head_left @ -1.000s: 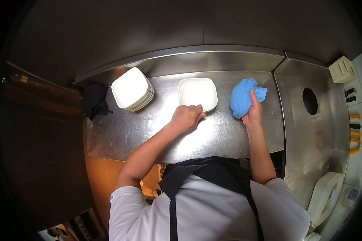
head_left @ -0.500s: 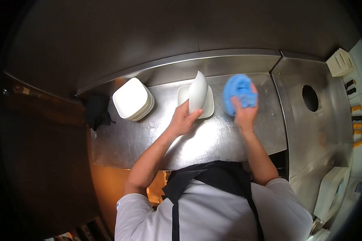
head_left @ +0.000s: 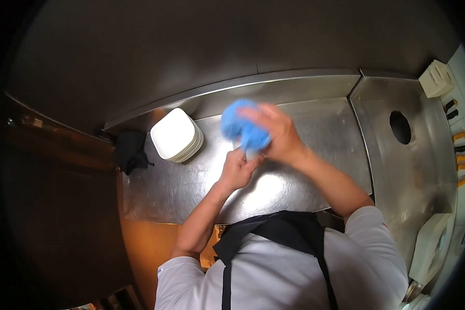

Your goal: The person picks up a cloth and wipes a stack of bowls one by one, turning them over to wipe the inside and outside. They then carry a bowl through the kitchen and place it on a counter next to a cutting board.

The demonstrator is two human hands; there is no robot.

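My left hand (head_left: 237,169) is closed, thumb up, on the near edge of a white dish, which is almost wholly hidden under a blue cloth (head_left: 236,123). Pressed over that dish, my right hand (head_left: 276,132) grips the cloth; both are smeared by motion. The two hands are close together above the steel counter (head_left: 315,150). Left of them stands a stack of square white dishes (head_left: 175,134). The second dish seen earlier on the counter does not show; cloth and hands cover that spot.
A black cloth-like bundle (head_left: 130,151) lies at the counter's left end. To the right is a steel surface with a round hole (head_left: 400,127). Knives with yellow and black handles (head_left: 461,160) and a whitish holder (head_left: 436,79) line the right wall. A raised steel ledge (head_left: 294,82) runs behind.
My right hand has brought the blue cloth leftward onto the dish in my left hand. The dish, plainly visible before, is now covered. The view has shifted slightly.
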